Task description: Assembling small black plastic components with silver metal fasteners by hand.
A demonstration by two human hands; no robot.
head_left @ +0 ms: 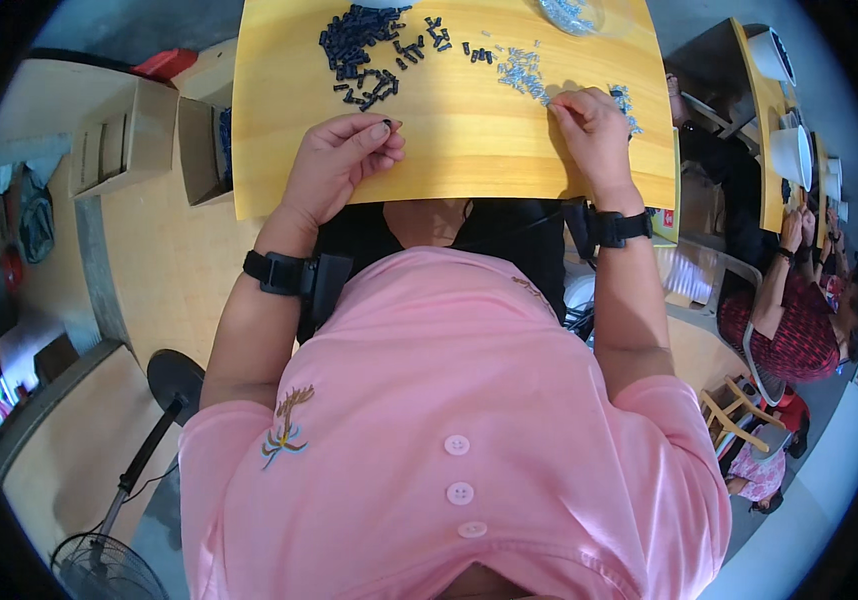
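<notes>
Your left hand sits over the worktop near its front edge, left of middle; fingers curled in, thumb and forefinger pinched on a small black part. Your right hand rests toward the right edge, fingertips closed together at the fringe of the small silver parts; whether it has one pinched, you cannot tell. The silver parts trail from the back edge toward that hand. A heap of black parts lies at the back, left of middle, well apart from your left hand. Black wristbands on both wrists. Open cardboard box just beside the worktop's left edge.
</notes>
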